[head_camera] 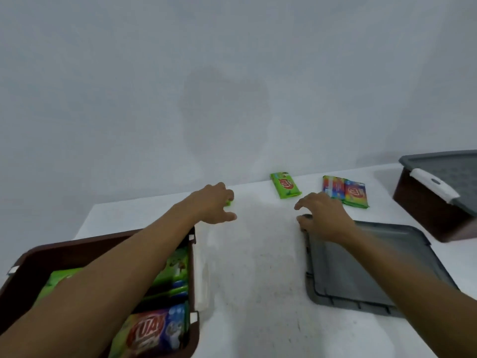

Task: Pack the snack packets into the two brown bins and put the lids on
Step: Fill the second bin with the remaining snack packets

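Note:
An open brown bin (33,257) at the lower left holds several green and multicoloured snack packets (152,332). My left arm crosses above it; my left hand (214,202) rests on the white table beyond the bin, fingers curled over a small green packet (228,202) that is mostly hidden. My right hand (322,218) lies with fingers spread on the far left corner of a grey lid (361,275) lying flat on the table. A green packet (285,185) and two multicoloured packets (346,193) lie near the wall. A second brown bin (423,215) stands at the right with its grey lid on.
The white table (258,267) ends at a plain grey wall close behind the packets. The closed bin's white clip handle (435,187) faces left. A white latch (200,275) runs down the open bin's right rim.

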`<state>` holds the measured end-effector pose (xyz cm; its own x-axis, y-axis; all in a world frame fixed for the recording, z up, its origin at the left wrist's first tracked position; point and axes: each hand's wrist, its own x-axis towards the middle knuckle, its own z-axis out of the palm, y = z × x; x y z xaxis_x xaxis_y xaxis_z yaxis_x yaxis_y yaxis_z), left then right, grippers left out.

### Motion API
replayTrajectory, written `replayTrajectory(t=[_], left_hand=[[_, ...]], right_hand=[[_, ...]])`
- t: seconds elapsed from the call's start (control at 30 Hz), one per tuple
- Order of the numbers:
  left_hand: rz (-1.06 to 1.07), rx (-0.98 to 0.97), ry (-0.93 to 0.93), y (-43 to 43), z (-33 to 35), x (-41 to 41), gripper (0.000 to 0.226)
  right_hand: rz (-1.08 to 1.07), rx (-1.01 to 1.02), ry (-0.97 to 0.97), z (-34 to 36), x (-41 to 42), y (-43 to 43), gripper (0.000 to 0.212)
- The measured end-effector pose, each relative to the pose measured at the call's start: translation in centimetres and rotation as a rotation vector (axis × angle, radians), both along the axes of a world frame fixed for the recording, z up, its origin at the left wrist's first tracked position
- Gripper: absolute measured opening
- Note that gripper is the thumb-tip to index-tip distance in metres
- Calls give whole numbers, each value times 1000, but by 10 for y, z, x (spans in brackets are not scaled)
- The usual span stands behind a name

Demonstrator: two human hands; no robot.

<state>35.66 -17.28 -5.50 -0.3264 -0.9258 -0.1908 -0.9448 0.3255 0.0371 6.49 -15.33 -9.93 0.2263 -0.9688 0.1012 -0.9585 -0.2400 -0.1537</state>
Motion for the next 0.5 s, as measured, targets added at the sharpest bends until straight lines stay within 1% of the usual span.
replayTrajectory(t=[0.07, 0.17, 0.23, 0.33, 0.37, 0.5], left_hand=[[60, 91, -75, -21, -13, -8, 64], [148, 163, -173, -48, -27, -15, 66], [199, 186, -203, -60, -35, -16, 63], [230, 278, -266, -68, -44, -17, 71], [218, 280, -282, -67, -45, -16, 72], [144, 182, -274, -64, -45, -9, 78]], right_hand=[[-56, 21, -5, -4, -26, -13, 40], [-102, 82, 0, -9, -57, -37, 49], [-73, 111, 22, -13, -61, -53, 54], [-14, 154, 51, -18, -47, -78, 61], [-9, 182, 53, -21, -41, -85, 64], [53, 286, 49, -31, -15, -110, 74]])
